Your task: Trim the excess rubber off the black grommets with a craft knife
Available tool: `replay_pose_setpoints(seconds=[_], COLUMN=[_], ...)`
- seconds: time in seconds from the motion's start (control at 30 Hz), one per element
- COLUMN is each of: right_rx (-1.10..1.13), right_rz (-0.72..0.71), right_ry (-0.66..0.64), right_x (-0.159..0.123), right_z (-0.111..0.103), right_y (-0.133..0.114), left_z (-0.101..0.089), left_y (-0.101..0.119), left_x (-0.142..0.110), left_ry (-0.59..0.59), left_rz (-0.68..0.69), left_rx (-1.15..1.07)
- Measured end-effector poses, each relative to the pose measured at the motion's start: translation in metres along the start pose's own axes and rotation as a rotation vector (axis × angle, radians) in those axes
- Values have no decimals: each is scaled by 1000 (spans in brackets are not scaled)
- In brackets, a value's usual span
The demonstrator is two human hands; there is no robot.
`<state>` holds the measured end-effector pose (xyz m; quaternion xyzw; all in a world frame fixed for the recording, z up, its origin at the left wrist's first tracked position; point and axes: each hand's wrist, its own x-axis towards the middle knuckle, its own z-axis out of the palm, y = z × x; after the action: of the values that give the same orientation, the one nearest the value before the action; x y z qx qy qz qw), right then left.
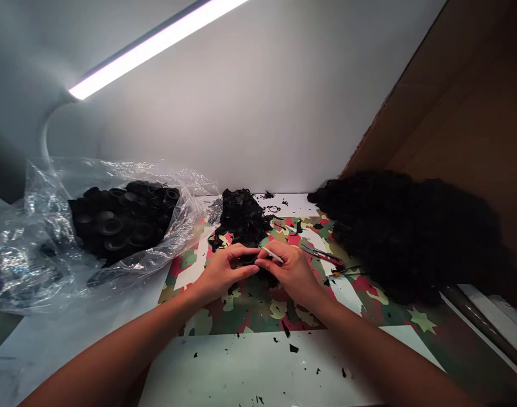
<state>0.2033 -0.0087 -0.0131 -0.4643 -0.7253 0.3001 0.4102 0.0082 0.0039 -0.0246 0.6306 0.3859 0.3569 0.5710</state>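
Observation:
My left hand (pixel 224 270) pinches a small black round part (pixel 247 260) between thumb and fingers; most of it is hidden by the fingers. Close against it, my right hand (pixel 292 268) grips a thin white stick-like tool (pixel 273 255) that slants across the fingers. The tool's tip is not clear from here. Just beyond both hands lies a pile of black scraps (pixel 243 213). To the left, a clear plastic bag (pixel 194 217) holds many ribbed black round parts (pixel 125 217).
A large black heap (pixel 398 232) fills the right side against a cardboard panel (pixel 465 107). Slim metal tools (pixel 321 254) lie right of my hands on a camouflage-patterned sheet (pixel 216 316). Black crumbs dot the white surface (pixel 224 367) in front. A lit lamp (pixel 156 48) hangs above.

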Motion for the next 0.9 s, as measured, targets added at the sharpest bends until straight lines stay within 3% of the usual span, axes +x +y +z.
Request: replay_pose_setpoints(seconds=[0.27,0.57,0.7,0.8,0.9], right_rx=[244,172,164,276,317], right_rz=[229,175,134,226,182], right_ry=[-56,-53,-68,-209,-410], right_x=[0,2,-1,-10,-15], right_z=[3,-1,0,1,0], right_y=[1,-3,-12,-26,-36], left_z=[4,6,7,-6,-24], left_y=[5,-1,-6,-7,-4], left_x=[-2,-3,-2,6,16], left_ry=[199,222,298,427,545], left_rz=[-7,9,104,200,152], left_rx=[-96,-65,9,139,68])
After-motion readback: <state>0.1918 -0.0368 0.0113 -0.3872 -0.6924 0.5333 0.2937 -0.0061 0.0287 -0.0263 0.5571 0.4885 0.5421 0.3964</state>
